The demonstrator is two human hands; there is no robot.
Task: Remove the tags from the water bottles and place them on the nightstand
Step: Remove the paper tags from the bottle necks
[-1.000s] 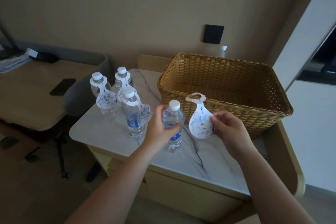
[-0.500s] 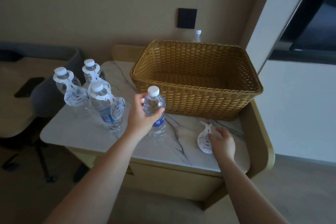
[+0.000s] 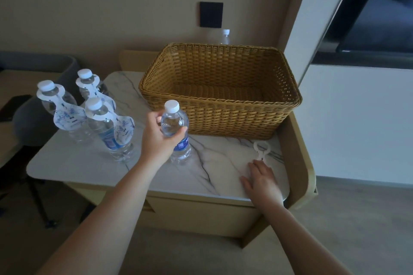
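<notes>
Tag (image 3: 261, 150) mostly hidden under right hand (image 3: 261, 179) — only loop shows.

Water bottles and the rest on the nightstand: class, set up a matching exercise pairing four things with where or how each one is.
1. left hand
2. right hand
3. basket
4. removed tag

A. flat on the marble, beside the right hand's fingers
B. gripping an untagged bottle
C. empty, at the back
D. palm down on the nightstand

1-B, 2-D, 3-C, 4-A
</notes>
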